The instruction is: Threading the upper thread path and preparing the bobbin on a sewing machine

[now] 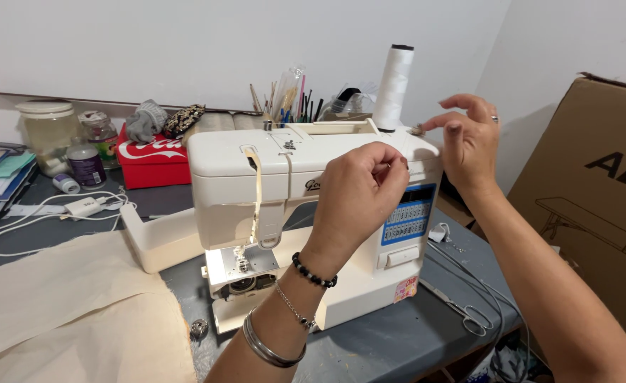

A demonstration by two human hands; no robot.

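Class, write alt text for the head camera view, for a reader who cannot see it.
Two bare hands work at the top of a cream sewing machine on a grey table: the left hand is closed in front of it, while the right hand pinches near the tall white thread spool. Beige fabric lies to the left and scissors to the right.

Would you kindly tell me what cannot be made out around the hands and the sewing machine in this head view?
- Thread: too thin to trace between the left hand and right hand.
- Left fingertips: curled out of sight behind the hand's back.
- Small part at the right fingertips, beside the white spool: too small to identify.
- Sewing machine front: partly covered by the left hand.
- Scissors: blades partly hidden by the machine's base.
- Cardboard box: cut off by the right edge.
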